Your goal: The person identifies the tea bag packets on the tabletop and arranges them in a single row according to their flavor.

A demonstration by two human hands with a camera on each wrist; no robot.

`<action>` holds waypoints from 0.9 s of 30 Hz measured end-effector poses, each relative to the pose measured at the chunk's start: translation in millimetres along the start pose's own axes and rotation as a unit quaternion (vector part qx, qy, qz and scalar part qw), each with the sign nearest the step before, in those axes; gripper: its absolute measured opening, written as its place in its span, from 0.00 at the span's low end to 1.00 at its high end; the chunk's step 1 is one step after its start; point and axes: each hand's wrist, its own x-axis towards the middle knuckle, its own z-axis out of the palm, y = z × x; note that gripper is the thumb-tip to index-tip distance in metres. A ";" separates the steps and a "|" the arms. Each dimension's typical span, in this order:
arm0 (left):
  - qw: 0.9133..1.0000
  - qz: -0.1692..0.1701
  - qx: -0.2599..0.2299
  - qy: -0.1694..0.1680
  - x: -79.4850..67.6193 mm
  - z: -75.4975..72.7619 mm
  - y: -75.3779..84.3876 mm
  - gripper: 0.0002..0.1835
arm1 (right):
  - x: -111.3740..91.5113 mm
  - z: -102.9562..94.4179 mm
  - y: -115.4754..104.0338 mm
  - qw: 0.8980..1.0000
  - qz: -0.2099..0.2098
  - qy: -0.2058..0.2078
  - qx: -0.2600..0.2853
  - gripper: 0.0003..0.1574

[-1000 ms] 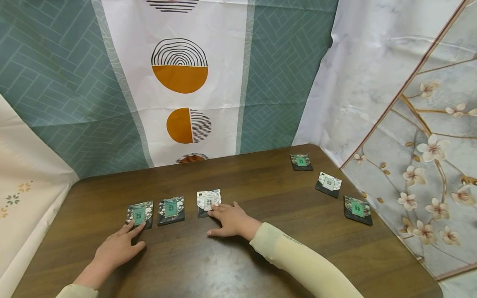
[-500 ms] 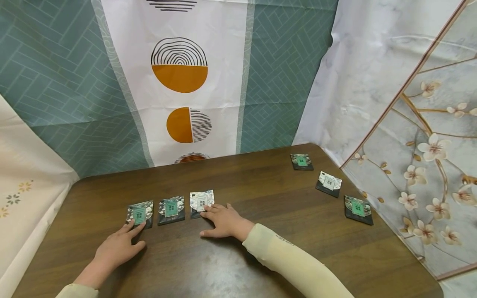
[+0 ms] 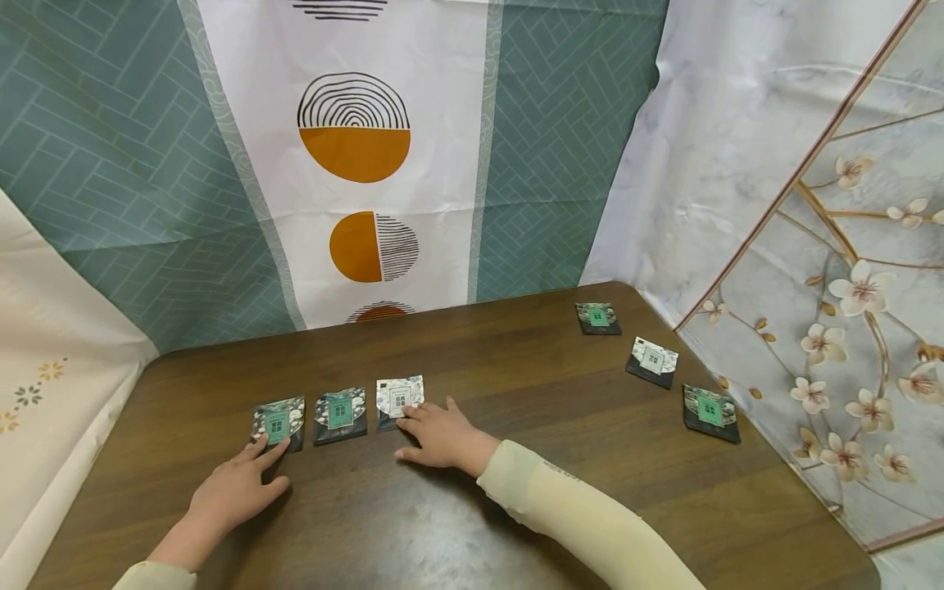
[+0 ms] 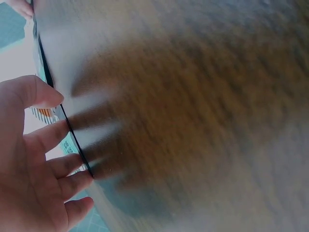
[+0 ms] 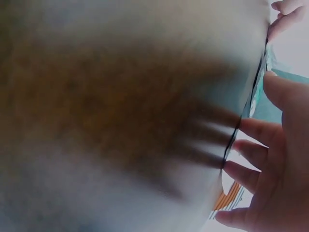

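Note:
Three small flat packets lie in a row on the wooden table. My left hand (image 3: 234, 489) rests its fingertips on the near part of the leftmost packet (image 3: 277, 419), dark with a green label; its fingers are spread. Beside that one lies the middle packet (image 3: 340, 415), also green-labelled, touched by neither hand. On the right end of the row, my right hand (image 3: 441, 436) touches the white-labelled packet (image 3: 398, 396) with extended fingertips, its thumb held apart. In both wrist views the left hand (image 4: 38, 159) and right hand (image 5: 270, 164) show fairly straight fingers at the packets' edges.
Toward the table's right edge lie a small green-labelled packet (image 3: 598, 318), a white-and-black packet (image 3: 652, 361) and another green-labelled packet (image 3: 710, 411). Patterned cloths hang behind and on both sides of the brown table (image 3: 501, 352).
The white-labelled packet slid left under my right hand, toward the middle packet, then stopped. My left hand stayed on the leftmost packet.

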 end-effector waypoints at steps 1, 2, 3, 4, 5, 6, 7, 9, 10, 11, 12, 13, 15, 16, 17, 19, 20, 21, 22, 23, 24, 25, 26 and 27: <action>1.000 0.001 0.000 0.000 0.2 -0.1 0.5 0.37 | -0.2 0.5 -0.1 1.000 0.001 0.000 -0.003 0.40; 1.000 0.002 0.000 0.001 0.7 0.2 0.5 0.37 | -0.6 0.9 -0.1 1.000 0.003 0.000 -0.005 0.40; 1.000 0.002 0.000 0.001 0.9 0.4 0.8 0.37 | -0.8 1.4 0.0 1.000 0.004 0.000 -0.007 0.40; 1.000 0.003 -0.001 0.000 1.0 0.4 1.2 0.37 | -1.0 2.1 0.2 1.000 0.005 0.000 -0.008 0.39; 1.000 0.004 0.000 -0.001 1.2 1.2 1.1 0.37 | -1.3 2.4 0.3 1.000 0.006 -0.001 -0.010 0.39; 1.000 0.005 0.000 -0.003 1.2 1.7 1.3 0.37 | -1.5 2.9 0.5 1.000 0.006 -0.002 -0.011 0.39; 1.000 0.006 -0.001 -0.005 1.3 2.2 1.5 0.37 | -1.7 3.1 0.7 1.000 0.007 -0.002 -0.012 0.39; 1.000 0.005 -0.003 -0.008 1.2 2.7 2.6 0.37 | -2.4 3.4 0.9 1.000 0.006 -0.001 -0.016 0.39; 1.000 0.006 -0.003 -0.009 1.4 3.5 2.6 0.37 | -2.9 3.3 1.0 1.000 0.005 -0.002 -0.018 0.39; 1.000 0.006 -0.004 -0.009 1.6 3.9 2.9 0.38 | -3.1 3.0 1.0 1.000 0.005 -0.001 -0.020 0.39; 1.000 0.006 -0.006 -0.008 1.6 3.8 3.5 0.37 | -3.4 2.4 1.1 1.000 0.004 0.001 -0.021 0.38; 1.000 0.006 -0.006 -0.007 1.8 4.0 3.5 0.37 | -3.8 1.6 1.4 1.000 0.002 0.002 -0.021 0.38; 1.000 0.005 -0.006 -0.006 1.8 4.1 3.1 0.38 | -4.5 -1.4 2.4 1.000 -0.003 0.007 -0.017 0.38; 1.000 0.005 -0.006 -0.006 1.6 4.1 2.5 0.38 | -5.0 -3.5 3.4 1.000 -0.007 0.012 -0.014 0.38; 1.000 0.003 -0.005 -0.006 1.3 3.5 2.0 0.38 | -5.6 -6.5 4.9 1.000 -0.011 0.017 -0.012 0.37; 1.000 0.001 -0.003 -0.006 0.6 2.9 0.2 0.38 | -8.4 -13.1 10.0 0.999 -0.021 0.030 -0.005 0.37; 1.000 0.001 -0.002 -0.005 0.3 2.7 -0.7 0.38 | -10.5 -17.3 13.9 0.999 -0.027 0.040 -0.002 0.36; 1.000 0.001 -0.001 -0.004 0.0 2.7 -1.5 0.38 | -13.0 -21.3 19.6 0.998 -0.035 0.052 0.003 0.36; 1.000 0.001 0.000 -0.003 0.0 2.5 -1.9 0.38 | -16.6 -25.4 26.1 0.997 -0.043 0.066 0.009 0.35; 1.000 0.002 0.000 -0.001 0.1 2.4 -2.1 0.38 | -20.8 -29.4 33.4 0.995 -0.049 0.081 0.018 0.34; 1.000 0.003 0.001 0.000 0.3 2.4 -2.1 0.38 | -25.5 -32.6 41.6 0.994 -0.053 0.093 0.027 0.34; 1.000 0.004 0.001 0.002 0.6 2.5 -1.9 0.38 | -30.7 -35.4 50.3 0.992 -0.055 0.106 0.035 0.33; 1.000 0.006 0.002 0.004 1.0 2.5 -1.4 0.38 | -36.6 -37.8 59.4 0.991 -0.055 0.118 0.044 0.32; 1.000 0.006 0.002 0.004 1.4 2.4 -0.8 0.38 | -42.5 -39.2 68.8 0.989 -0.052 0.128 0.052 0.32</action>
